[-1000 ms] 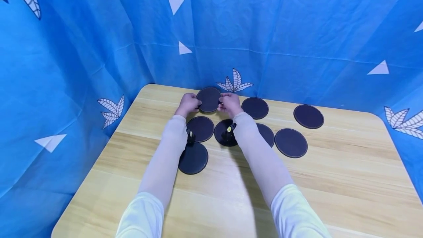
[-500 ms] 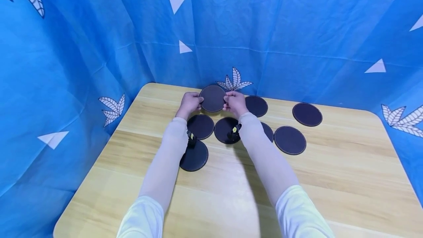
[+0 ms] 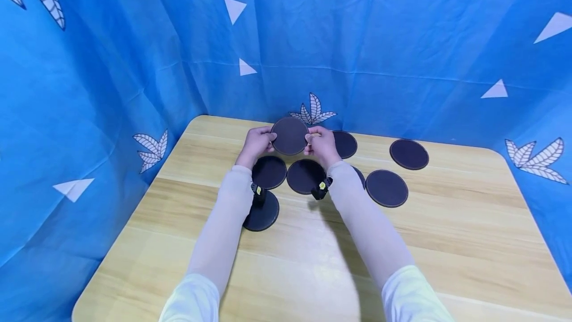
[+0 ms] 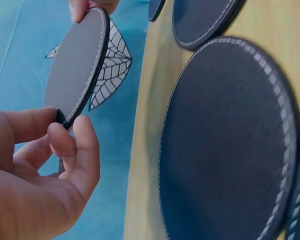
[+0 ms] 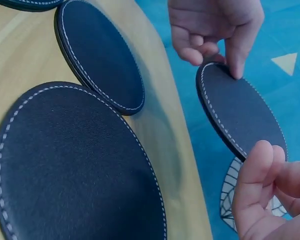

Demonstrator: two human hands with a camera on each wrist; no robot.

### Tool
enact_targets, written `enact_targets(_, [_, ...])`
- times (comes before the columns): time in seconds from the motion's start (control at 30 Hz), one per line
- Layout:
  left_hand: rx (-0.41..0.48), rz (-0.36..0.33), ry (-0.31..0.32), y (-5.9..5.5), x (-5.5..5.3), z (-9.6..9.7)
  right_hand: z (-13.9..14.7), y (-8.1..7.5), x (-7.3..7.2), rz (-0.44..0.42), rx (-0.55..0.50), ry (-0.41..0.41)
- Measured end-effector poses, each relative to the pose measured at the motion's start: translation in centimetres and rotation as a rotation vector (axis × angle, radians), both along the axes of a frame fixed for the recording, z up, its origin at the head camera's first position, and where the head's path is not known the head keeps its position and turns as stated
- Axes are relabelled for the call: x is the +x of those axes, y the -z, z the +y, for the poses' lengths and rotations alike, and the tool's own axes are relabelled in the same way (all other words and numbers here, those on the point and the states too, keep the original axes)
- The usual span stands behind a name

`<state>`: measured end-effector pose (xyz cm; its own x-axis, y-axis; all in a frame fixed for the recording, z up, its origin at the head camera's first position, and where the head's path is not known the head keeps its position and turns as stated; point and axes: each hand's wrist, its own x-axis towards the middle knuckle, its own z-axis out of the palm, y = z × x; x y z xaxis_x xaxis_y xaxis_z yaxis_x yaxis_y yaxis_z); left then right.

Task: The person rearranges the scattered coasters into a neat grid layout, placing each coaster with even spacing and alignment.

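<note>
A round black coaster with light edge stitching is held up off the table near the far edge, its face tilted towards the head camera. On its left rim, my left hand pinches it between thumb and fingers. The opposite rim is pinched by my right hand. Both grips show in the wrist views, where the raised coaster stands clear of the tabletop. Just below the hands lie two more coasters side by side, one left and one right.
Another coaster lies partly under the left forearm. To the right are several more, including a far coaster and a nearer coaster; the right arm partly covers one. A blue patterned curtain hangs behind the wooden table.
Both hands have lifted the coaster and carried it slightly right. Its face now tilts more towards the head camera. The coasters on the table stay put; the head view has shifted slightly.
</note>
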<state>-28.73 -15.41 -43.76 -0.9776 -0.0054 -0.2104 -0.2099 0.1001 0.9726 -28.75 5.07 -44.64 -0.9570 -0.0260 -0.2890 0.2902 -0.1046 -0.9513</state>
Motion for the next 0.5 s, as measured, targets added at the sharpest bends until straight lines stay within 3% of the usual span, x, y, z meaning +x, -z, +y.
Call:
enact_targets(0.2, [0.036, -0.03, -0.002, -0.1, 0.7, 0.7, 0.8, -0.5, 1.4, 0.052, -0.006, 0.032])
enact_targets(0.5, [0.05, 0.011, 0.018, -1.1, 2.0, 2.0, 2.0, -1.3, 3.6, 0.161, 0.056, 0.069])
